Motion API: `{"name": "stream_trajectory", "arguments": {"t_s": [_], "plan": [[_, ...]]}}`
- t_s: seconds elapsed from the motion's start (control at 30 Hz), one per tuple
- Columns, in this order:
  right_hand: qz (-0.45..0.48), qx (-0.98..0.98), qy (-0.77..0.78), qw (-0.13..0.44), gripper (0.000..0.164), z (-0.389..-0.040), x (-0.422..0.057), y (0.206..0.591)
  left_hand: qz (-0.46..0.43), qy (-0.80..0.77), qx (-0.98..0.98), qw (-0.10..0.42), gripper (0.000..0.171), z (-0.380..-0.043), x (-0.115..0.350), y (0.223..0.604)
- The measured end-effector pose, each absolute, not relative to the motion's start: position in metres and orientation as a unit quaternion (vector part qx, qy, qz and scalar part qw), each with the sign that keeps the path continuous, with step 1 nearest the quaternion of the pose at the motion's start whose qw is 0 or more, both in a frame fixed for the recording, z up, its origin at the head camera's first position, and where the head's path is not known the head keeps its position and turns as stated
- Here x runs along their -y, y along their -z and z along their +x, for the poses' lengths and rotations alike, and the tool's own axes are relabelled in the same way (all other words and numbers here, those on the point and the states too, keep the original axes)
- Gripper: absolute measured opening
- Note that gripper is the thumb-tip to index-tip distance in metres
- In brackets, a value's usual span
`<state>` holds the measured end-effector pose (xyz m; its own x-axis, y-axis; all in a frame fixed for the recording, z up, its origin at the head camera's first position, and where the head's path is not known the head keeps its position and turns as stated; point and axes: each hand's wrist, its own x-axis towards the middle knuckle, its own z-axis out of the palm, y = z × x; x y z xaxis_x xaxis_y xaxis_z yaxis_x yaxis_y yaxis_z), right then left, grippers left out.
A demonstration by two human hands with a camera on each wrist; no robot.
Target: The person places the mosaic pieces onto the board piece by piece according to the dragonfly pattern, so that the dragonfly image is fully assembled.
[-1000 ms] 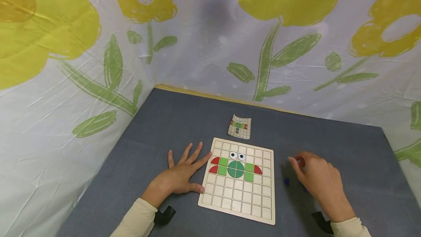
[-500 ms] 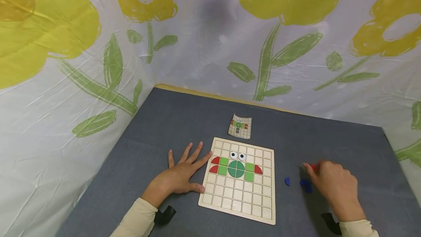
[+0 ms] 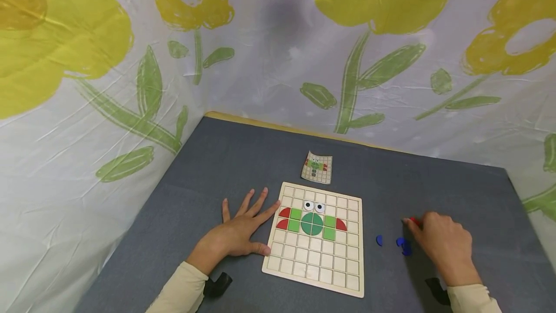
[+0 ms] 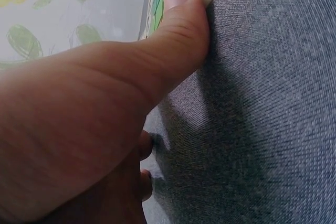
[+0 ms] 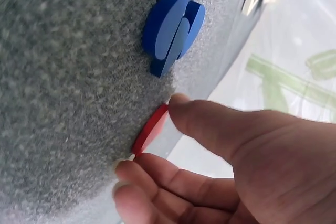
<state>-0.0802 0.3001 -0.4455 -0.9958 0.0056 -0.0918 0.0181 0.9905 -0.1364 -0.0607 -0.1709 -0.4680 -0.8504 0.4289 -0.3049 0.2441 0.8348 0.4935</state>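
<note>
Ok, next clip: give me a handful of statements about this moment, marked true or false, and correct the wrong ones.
1. The left hand touches the wooden board. True.
2. The right hand holds a green square. False: a red piece is between its thumb and fingers.
3. The picture card lies beyond the board's far edge. True.
4. The eye pieces sit on the near side of the green circle. False: they sit on its far side.
5. Blue pieces lie off the board, on the table. True.
</note>
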Motion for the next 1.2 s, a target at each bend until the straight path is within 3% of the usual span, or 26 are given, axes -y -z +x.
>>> {"name": "stream_trajectory", "arguments": {"t_s": [0.33, 0.5, 0.77, 1.2], "plan": [[-0.017, -0.992, 0.091, 0.082, 0.027, -0.095, -0.297, 0.445, 0.179, -0.218, -0.937, 0.207, 0.112, -0.060, 0.170, 0.467], [-0.035, -0.992, 0.096, 0.068, 0.036, -0.096, -0.296, 0.447, 0.180, -0.217, -0.937, 0.207, 0.112, -0.060, 0.170, 0.466], [-0.063, -0.990, 0.119, 0.031, 0.023, -0.096, -0.293, 0.452, 0.181, -0.215, -0.938, 0.204, 0.112, -0.059, 0.171, 0.467], [-0.121, -0.982, 0.143, 0.034, 0.030, -0.100, -0.286, 0.454, 0.181, -0.217, -0.937, 0.205, 0.112, -0.060, 0.172, 0.467]]}}
